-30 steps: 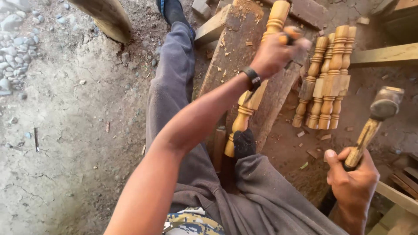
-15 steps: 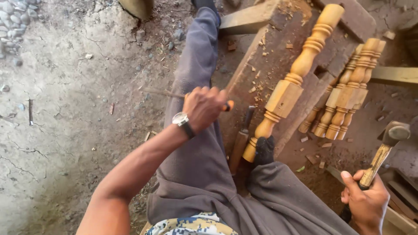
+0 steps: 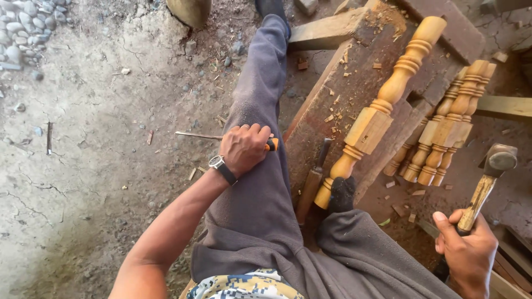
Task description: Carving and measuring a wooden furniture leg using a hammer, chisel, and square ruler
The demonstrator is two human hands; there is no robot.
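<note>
One broad wooden bench (image 3: pixel 354 105), rough and littered with chips, fills the upper middle of the view and serves as the landmark. On its top, slanting from its far right corner down toward the person, lies a turned wooden baluster (image 3: pixel 382 111), its near end held under a dark-socked foot (image 3: pixel 341 195) at the bench's near edge. Just to the right of the bench, leaning against its side, rests a bundle of similar turned spindles (image 3: pixel 443 135). Left of the bench, the person's grey-trousered leg (image 3: pixel 260 138) stretches out over the dirt floor (image 3: pixel 83 166). The left arm reaches forward over that leg, slightly bent, a wristwatch (image 3: pixel 221 168) on the wrist; the left hand (image 3: pixel 244 148) is closed, knuckles up, around a chisel (image 3: pixel 206 135) with an orange handle, its thin blade pointing away from the bench. Below and right of the bench, the right hand (image 3: pixel 468 254) grips the wooden handle of a hammer (image 3: pixel 487 180), head raised. At the bench's near left edge lies another dark-handled tool (image 3: pixel 313 182).
</note>
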